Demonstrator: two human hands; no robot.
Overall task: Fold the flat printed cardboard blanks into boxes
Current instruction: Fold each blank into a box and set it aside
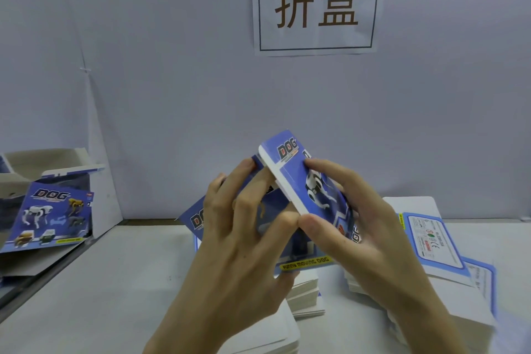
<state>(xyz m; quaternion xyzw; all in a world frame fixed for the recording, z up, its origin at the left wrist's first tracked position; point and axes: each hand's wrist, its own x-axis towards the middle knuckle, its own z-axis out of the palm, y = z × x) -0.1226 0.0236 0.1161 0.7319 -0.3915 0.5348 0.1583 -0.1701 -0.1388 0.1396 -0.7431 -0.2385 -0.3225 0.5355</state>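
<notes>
Head view: both hands (238, 241) (362, 233) grip blue blank (301, 181)

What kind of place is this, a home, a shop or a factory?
Probably a factory packing station: the wall sign reads 折盒, fold boxes; stacks of flat blanks sit on the table; the left hand and right hand grip a half-folded box blank.

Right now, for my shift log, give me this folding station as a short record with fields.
In hand: blue blank, partly folded, held above the table
Left hand: grips the blank's left part
Right hand: thumb and fingers pinch the raised panel
Flat stock: stacks of blanks under and right of the hands
Far left: printed box standing, top flaps open
Wall: paper sign with two characters
</notes>
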